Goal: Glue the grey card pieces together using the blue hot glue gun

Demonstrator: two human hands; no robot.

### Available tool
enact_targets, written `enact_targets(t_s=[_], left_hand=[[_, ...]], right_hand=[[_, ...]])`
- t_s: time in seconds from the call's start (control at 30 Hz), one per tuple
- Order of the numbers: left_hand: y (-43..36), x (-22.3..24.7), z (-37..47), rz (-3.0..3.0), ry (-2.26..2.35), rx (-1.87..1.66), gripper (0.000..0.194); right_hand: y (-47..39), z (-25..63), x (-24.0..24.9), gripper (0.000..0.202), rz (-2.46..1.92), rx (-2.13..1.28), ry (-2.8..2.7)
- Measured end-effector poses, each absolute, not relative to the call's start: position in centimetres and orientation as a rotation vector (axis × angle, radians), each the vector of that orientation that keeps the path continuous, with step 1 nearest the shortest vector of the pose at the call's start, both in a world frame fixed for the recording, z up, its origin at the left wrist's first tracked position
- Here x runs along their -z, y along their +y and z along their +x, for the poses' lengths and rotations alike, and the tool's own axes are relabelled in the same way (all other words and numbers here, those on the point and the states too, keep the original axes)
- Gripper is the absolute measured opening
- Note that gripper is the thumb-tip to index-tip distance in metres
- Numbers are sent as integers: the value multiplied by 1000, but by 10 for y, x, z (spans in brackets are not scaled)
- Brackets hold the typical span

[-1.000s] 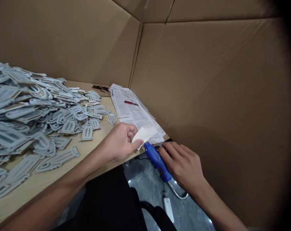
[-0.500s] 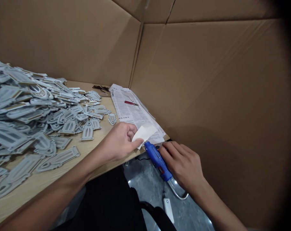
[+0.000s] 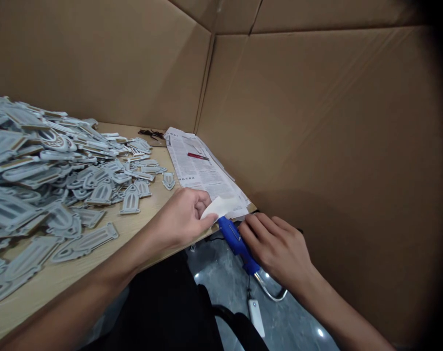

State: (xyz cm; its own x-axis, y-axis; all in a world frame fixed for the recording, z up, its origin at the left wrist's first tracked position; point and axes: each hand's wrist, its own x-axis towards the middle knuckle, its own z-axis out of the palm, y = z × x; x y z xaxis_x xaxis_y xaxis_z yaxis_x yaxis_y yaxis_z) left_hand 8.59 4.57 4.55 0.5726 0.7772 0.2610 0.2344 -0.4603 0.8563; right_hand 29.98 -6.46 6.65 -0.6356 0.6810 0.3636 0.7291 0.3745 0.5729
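Observation:
My left hand (image 3: 187,212) pinches a curved piece of white card (image 3: 221,206) between thumb and fingers, over the table's front corner. Close to the card's lower edge is the front end of a blue glue gun (image 3: 234,238), and its tip is hidden behind the card and my thumb. My right hand (image 3: 276,239) is wrapped round the glue gun from the right. Beneath the card lies a sheet of newspaper (image 3: 197,170).
A large heap of grey-white pointed pieces (image 3: 60,165) covers the table's left side. On the newspaper rests a red-handled tool (image 3: 198,156). Dark cord (image 3: 151,133) lies at the back. Cardboard walls (image 3: 316,122) stand behind and right. A white power strip (image 3: 256,317) is on the floor.
The glue gun has rolled slightly in my right hand, and its red switch no longer shows. The white card has tilted flatter in my left hand. The view has shifted a little.

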Motion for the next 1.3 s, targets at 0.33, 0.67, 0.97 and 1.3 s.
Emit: enact_targets(t_s=[0.33, 0.67, 0.97, 1.3], left_hand=[[55, -51, 79, 1888, 930, -1088, 25], [49, -67, 65, 1142, 331, -692, 35], [47, -71, 63, 1062, 322, -621, 32], [49, -61, 70, 1466, 551, -858, 32]], right_hand=[[-66, 304, -68, 34, -1433, 1065, -2501], [-81, 305, -75, 32, -1447, 812, -2245], [-79, 289, -73, 22, -1395, 550, -2161], [-59, 286, -62, 13, -1423, -13, -2034]])
